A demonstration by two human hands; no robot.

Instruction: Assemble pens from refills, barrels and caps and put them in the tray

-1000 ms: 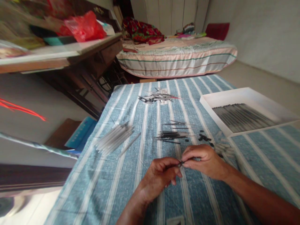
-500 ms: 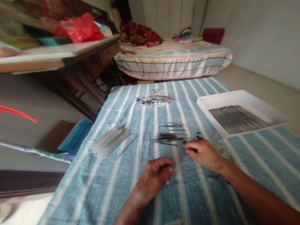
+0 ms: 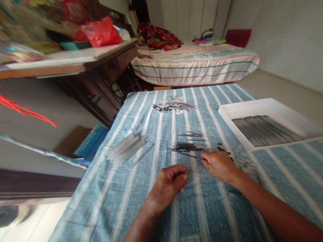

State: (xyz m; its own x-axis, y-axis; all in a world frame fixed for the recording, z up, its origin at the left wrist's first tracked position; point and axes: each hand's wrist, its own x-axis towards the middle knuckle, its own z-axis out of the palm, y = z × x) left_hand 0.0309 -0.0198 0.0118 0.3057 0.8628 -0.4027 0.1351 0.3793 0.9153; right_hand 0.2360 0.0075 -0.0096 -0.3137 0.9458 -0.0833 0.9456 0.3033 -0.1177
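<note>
My left hand (image 3: pixel 171 185) is closed in a pinch above the striped cloth, with a tiny speck at the fingertips too small to name. Just beyond it to the right, my right hand (image 3: pixel 218 164) has thumb and forefinger pressed together; whatever they hold is hidden. Its fingertips are close to a pile of thin black rods (image 3: pixel 188 147). Small black pieces (image 3: pixel 223 150) lie past its knuckles, and small pale pieces (image 3: pixel 246 165) are beside the wrist. On the left is a stack of whitish translucent tubes (image 3: pixel 127 148), with one loose tube (image 3: pixel 142 155) next to it.
A white open box (image 3: pixel 238 141) on the right contains a row of dark-tipped, pen-like sticks (image 3: pixel 264 129). Toward the far edge lies a heap of thin dark and pale pieces (image 3: pixel 173 106). A side table (image 3: pixel 83 64) with bags stands left; a bed (image 3: pixel 196 64) is behind.
The view has swung, so the table sits further right in the picture. Against the cloth, both hands have shifted slightly left, the right one closer to the black rods. Both remain closed.
</note>
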